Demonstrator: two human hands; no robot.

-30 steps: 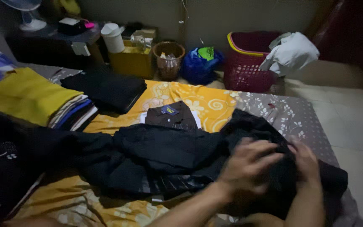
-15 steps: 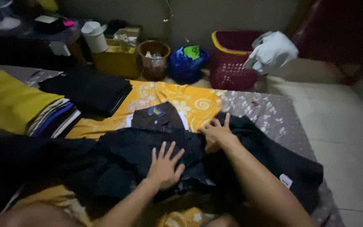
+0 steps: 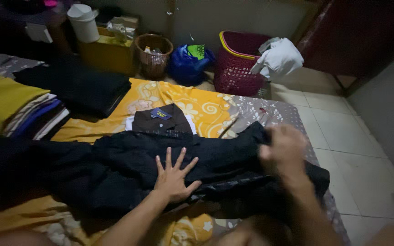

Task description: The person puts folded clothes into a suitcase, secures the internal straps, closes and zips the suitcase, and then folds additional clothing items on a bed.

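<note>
The left hand [image 3: 175,178] stays flat, fingers spread, on the black garment [image 3: 128,166] while the right hand [image 3: 282,148] (blurred, grip unclear) has shifted to its right edge.

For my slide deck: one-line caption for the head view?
Left hand flat on black garment, right hand gripping its edge.

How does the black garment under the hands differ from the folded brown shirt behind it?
The black garment lies spread out and rumpled across the bed; the brown shirt is folded into a neat small rectangle. The left hand presses flat on the black garment and the right hand grips its edge; nothing touches the brown shirt. Both rest on the yellow floral sheet.
</note>
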